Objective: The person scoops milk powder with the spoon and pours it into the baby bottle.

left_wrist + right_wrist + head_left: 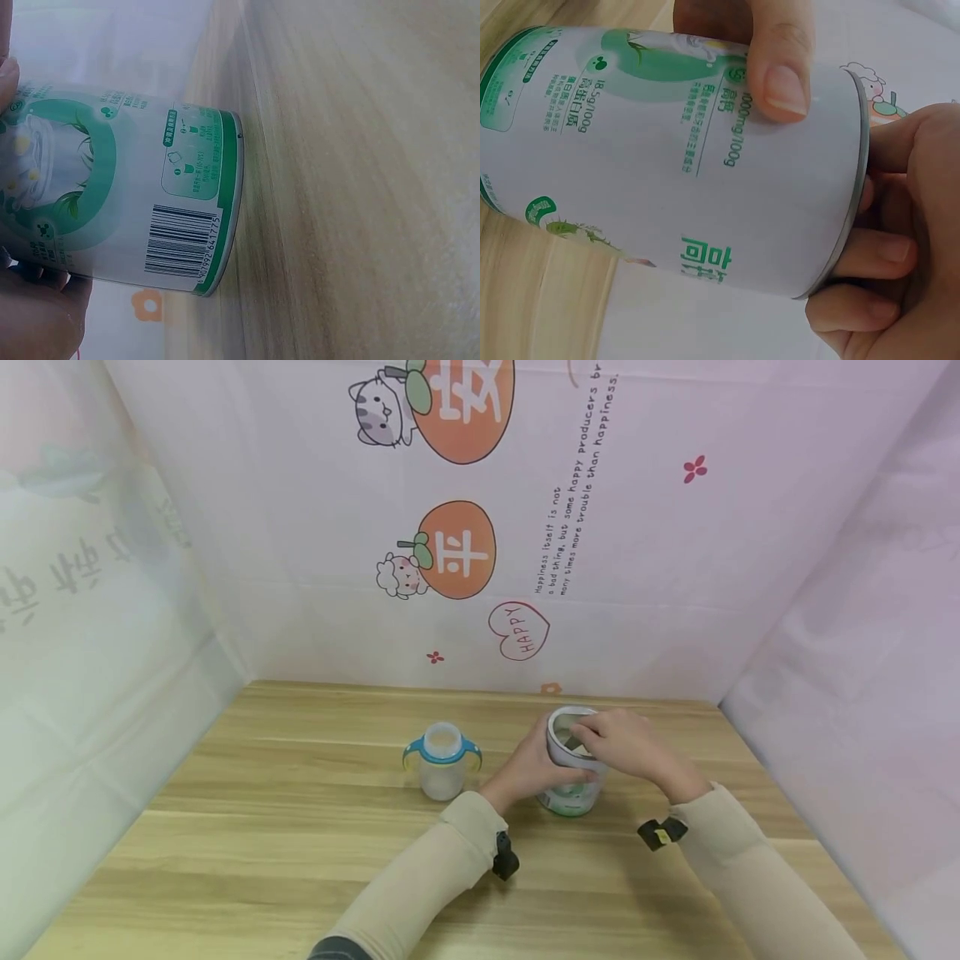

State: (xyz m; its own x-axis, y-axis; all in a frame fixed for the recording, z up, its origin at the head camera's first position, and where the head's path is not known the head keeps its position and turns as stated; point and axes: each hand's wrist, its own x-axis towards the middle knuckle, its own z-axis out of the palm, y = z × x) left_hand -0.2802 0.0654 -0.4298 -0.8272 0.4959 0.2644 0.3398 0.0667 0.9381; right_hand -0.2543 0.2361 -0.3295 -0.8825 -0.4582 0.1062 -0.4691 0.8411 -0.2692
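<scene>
A white and green milk powder can (573, 795) stands upright with its lid off on the wooden table. My left hand (534, 767) grips its side, the thumb across the front near the rim. In the right wrist view, that left thumb (784, 86) presses the can's printed wall. My right hand (626, 743) is over the can's mouth, its curled fingers reaching inside the rim. Its fingertips pinch a thin grey handle (573, 742) that slants down into the can; the lower end is hidden. Pale contents show inside. In the left wrist view, the can's barcode (182, 240) faces the camera.
A clear baby bottle (442, 779) with a blue collar and two side handles stands uncapped to the left of the can. Printed white cloth (337, 627) hangs behind the wooden table (285, 827) and along both sides.
</scene>
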